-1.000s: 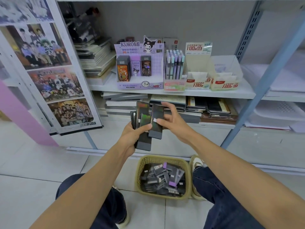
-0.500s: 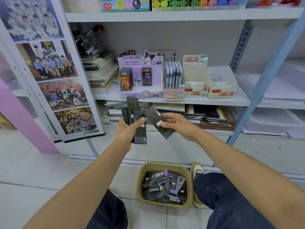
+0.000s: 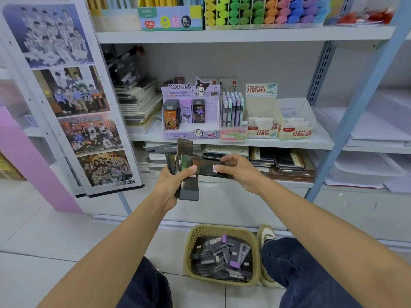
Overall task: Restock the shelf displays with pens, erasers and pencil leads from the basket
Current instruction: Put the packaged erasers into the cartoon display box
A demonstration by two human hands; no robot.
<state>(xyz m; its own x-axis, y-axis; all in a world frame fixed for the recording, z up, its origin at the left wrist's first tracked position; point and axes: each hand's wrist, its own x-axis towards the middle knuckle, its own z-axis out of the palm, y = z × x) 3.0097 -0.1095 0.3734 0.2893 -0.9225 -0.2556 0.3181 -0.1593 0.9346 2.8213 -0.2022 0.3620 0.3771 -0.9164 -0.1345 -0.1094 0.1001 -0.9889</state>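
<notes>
My left hand (image 3: 172, 185) grips a fanned stack of dark pencil lead cases (image 3: 184, 158), held upright in front of the lower shelf. My right hand (image 3: 239, 172) pinches one more dark lead case (image 3: 206, 168), turned sideways so that it lies level and touches the stack. Above them on the middle shelf stands the purple Kuromi display box (image 3: 191, 132) with three rows of lead cases. A yellow-green basket (image 3: 222, 230) on the floor between my knees holds several more dark cases.
Right of the Kuromi box stand a pen display (image 3: 232, 110) and two nearly empty lead display boxes (image 3: 295, 127). Notebooks are stacked on the shelf below. A poster board (image 3: 73, 103) leans at the left. A blue upright post (image 3: 360, 107) crosses at the right.
The view has tilted upward, showing the top shelf. My right hand has turned its case from upright to level and drawn it to the right of the stack.
</notes>
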